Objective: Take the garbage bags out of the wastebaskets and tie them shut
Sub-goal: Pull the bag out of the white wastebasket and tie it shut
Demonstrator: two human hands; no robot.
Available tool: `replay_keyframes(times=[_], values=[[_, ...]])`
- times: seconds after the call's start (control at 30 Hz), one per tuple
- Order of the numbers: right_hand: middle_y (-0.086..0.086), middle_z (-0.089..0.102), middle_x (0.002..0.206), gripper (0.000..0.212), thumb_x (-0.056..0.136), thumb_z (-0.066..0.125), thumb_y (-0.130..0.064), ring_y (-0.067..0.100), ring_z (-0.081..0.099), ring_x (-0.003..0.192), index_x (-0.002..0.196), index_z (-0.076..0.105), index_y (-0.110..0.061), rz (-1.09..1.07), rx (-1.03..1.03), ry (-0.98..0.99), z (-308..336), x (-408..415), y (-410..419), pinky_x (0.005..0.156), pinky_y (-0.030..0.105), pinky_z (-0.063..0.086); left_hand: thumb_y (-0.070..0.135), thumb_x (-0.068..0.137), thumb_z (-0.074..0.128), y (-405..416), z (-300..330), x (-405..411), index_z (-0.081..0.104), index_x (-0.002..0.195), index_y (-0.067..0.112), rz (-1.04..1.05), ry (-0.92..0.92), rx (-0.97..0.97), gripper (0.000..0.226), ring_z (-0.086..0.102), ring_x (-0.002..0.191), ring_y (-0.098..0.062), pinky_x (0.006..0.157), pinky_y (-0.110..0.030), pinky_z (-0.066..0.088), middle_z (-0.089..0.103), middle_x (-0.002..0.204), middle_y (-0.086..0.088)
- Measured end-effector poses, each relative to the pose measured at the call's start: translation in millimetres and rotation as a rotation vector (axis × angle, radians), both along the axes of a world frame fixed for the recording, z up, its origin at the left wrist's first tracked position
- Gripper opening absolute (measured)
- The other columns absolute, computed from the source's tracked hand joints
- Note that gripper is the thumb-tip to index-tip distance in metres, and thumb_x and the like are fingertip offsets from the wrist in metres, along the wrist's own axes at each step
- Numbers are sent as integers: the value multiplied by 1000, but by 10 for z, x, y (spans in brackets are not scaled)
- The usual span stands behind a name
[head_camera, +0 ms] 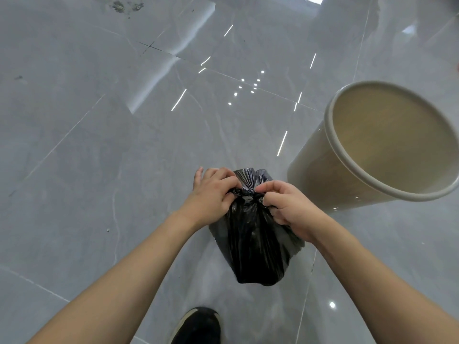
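A black garbage bag (pixel 255 239) hangs in front of me above the grey floor, its top gathered into a tight bunch. My left hand (pixel 213 194) pinches the gathered plastic on the left side of the bunch. My right hand (pixel 285 207) grips the plastic on the right side, fingers curled round it. A loose flap of the bag's top sticks up behind my fingers. To the right stands a beige round wastebasket (pixel 320 175), open side toward me, with no bag showing inside.
The floor is glossy grey tile (pixel 99 145) with light reflections. A black shoe (pixel 198 326) shows at the bottom edge, below the bag. Some dark smudges mark the floor at the far upper left.
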State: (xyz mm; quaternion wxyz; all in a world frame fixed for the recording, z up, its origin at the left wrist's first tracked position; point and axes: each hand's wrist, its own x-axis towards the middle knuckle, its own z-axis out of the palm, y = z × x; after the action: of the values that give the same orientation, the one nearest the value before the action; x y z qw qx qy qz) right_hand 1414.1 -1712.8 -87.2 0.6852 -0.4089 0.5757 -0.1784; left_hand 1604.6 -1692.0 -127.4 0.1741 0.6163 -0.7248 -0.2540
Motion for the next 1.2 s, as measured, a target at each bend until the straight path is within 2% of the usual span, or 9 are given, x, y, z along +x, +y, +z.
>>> replay_keyframes(times=[0.17, 0.37, 0.53, 0.63, 0.73, 0.8, 0.93, 1.03, 1.2], values=[[3, 61, 74, 23, 83, 56, -6, 14, 46, 53, 75, 71, -21, 124, -316, 433, -37, 19, 24, 52, 23, 39, 16, 91, 54, -6, -45, 34, 65, 106, 25, 5, -1, 2, 20, 42, 116, -19, 112, -54, 14, 55, 116, 7], [-4, 64, 91, 22, 84, 64, -9, -1, 52, 59, 101, 67, -22, 229, -315, 307, -112, -54, 32, 61, 12, 45, 13, 90, 54, -5, -76, 112, 65, 103, 23, 5, 21, 6, 20, 43, 112, -20, 110, -55, 18, 56, 114, 7], [-6, 67, 90, 14, 84, 62, -15, 1, 58, 72, 94, 70, -21, 424, -370, 504, -123, 2, -50, 61, 7, 41, 11, 89, 55, -29, -82, 139, 65, 103, 23, 5, 6, 6, 21, 44, 113, -21, 110, -56, 19, 57, 114, 6], [-4, 58, 68, 13, 85, 56, -19, 11, 51, 59, 77, 65, -16, 515, -192, 450, -82, 44, -102, 57, 24, 41, 10, 88, 55, -41, -77, 164, 65, 102, 24, -8, -13, 11, 22, 44, 114, -22, 109, -56, 19, 57, 114, 7], [-2, 30, 58, 23, 83, 49, -20, 12, 26, 44, 61, 41, -20, 400, 110, 240, -52, 132, -153, 42, 24, 17, 11, 87, 56, -75, -71, 245, 65, 102, 25, -6, -41, 2, 23, 44, 115, -22, 110, -56, 18, 57, 114, 8], [-4, 29, 54, 22, 86, 47, -19, 11, 21, 41, 65, 37, -21, 281, 228, 95, -56, 211, -175, 39, 24, 13, 10, 88, 55, -104, -44, 312, 65, 103, 25, 36, -50, -11, 23, 44, 114, -21, 110, -55, 18, 57, 115, 8], [-8, 31, 44, 23, 92, 43, -15, 9, 21, 37, 70, 37, -18, 179, 236, -20, -63, 382, -171, 43, 25, 9, 0, 77, 52, -23, 70, 452, 61, 109, 21, 154, 8, -58, 39, 48, 111, -22, 105, -44, 27, 56, 117, 4], [-8, 33, 46, 25, 93, 42, -13, 8, 22, 38, 69, 39, -18, 156, 211, -33, -98, 431, -169, 47, 27, 7, 14, 67, 50, 208, 154, 510, 55, 113, 21, 168, 102, -38, 47, 48, 107, -19, 100, -39, 32, 53, 113, 8], [-9, 41, 49, 23, 89, 40, -9, 8, 22, 40, 73, 54, -14, 179, 180, -63, -172, 435, -173, 40, 22, 11, 41, 78, 57, 487, 96, 491, 54, 112, 26, 143, 101, -80, 38, 48, 98, -9, 92, -35, 36, 52, 104, 16]])
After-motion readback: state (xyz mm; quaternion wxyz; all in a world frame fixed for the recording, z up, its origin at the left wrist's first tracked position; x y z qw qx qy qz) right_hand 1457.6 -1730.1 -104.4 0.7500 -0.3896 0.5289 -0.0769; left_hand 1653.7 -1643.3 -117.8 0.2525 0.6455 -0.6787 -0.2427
